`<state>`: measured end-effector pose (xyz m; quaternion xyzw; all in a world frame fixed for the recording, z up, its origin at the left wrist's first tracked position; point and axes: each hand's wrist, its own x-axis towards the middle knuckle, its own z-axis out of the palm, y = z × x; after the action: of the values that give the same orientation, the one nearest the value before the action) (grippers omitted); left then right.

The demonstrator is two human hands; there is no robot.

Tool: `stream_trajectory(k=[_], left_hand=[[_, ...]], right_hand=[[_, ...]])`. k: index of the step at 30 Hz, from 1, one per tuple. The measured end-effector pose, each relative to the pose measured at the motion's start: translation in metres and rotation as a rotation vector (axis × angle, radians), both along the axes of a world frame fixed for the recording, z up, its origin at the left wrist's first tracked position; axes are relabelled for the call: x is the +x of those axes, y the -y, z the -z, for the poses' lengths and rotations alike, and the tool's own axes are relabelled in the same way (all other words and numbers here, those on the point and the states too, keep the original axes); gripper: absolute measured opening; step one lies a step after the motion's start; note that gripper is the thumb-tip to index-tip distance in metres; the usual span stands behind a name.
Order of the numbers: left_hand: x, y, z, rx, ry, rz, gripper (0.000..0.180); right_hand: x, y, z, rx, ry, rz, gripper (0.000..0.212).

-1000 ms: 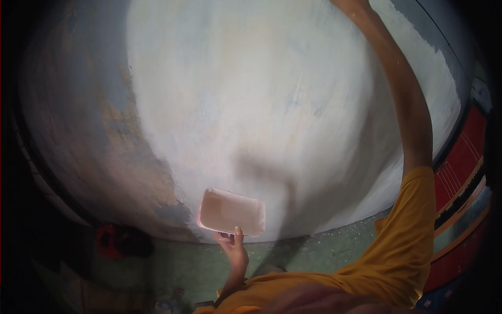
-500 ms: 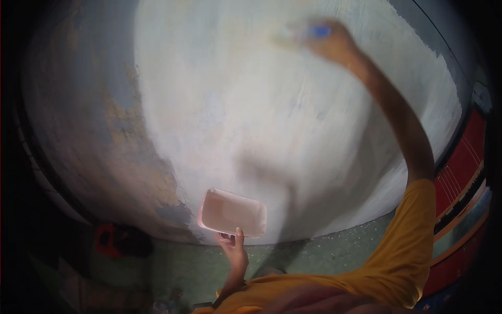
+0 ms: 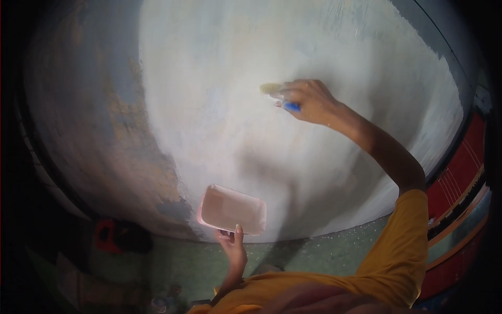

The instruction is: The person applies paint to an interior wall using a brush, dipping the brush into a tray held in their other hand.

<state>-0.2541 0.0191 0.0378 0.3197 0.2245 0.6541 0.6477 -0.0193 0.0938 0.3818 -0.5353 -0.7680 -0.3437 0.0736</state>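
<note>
Gripped in my right hand (image 3: 311, 102) is a paintbrush (image 3: 270, 88) with pale yellowish bristles and a blue handle end. Its bristles point left, at or close to the white-painted part of the wall (image 3: 209, 125); whether they touch it I cannot tell. Low in front of me, my left hand (image 3: 235, 246) holds a shallow pinkish-white tray (image 3: 234, 210), thumb over the near rim and fingers underneath. A thin pale layer seems to lie in the tray. To the left, the wall is unevenly grey and tan (image 3: 104, 115).
A green speckled floor (image 3: 334, 251) runs along the wall's foot. At the lower left sits a dark and red object (image 3: 117, 235), dimly lit. Red panels with a wooden edge (image 3: 457, 183) stand at the right.
My right hand has come down the wall and slightly left with the paintbrush, which shows more sharply now. The left hand and tray have barely moved.
</note>
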Motion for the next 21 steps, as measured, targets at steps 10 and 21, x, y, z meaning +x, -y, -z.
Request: stream_trajectory(k=[10, 21], left_hand=[[-0.001, -0.004, 0.017, 0.039, -0.086, 0.051, 0.058], [-0.004, -0.003, 0.018, -0.014, -0.103, 0.024, 0.055]], right_hand=[[0.005, 0.013, -0.210, 0.854, -0.264, 0.264, 0.030], [0.016, -0.005, 0.045, 0.145, 0.057, -0.136, 0.031]])
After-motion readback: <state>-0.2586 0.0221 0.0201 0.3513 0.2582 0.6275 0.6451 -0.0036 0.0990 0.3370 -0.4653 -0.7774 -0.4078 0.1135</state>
